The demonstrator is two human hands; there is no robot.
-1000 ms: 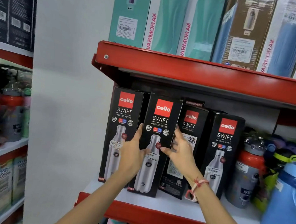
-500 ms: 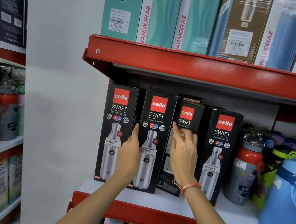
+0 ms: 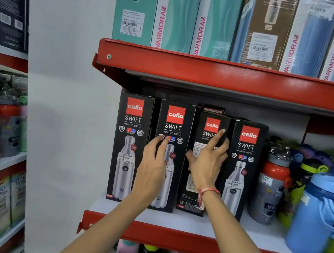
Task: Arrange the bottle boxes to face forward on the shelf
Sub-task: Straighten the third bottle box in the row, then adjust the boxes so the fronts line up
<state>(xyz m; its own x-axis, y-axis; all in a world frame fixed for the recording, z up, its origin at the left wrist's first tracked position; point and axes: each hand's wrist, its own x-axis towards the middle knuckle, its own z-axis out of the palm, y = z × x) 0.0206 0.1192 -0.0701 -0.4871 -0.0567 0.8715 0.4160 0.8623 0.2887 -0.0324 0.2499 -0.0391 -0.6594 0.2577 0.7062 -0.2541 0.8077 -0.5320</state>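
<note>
Hands worked the row of black boxes on the red shelf [image 3: 168,236]. The third box [image 3: 206,152], turned to show its printed side panel, apparently awaited rotation. The right hand [image 3: 205,163], fingers spread, lay against it ungrasped; the left hand [image 3: 153,167], fingers open, steadied the second box [image 3: 177,127].

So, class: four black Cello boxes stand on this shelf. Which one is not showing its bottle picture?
The third box from the left, under the right hand: it shows printed text, while the others show a steel bottle.
</note>
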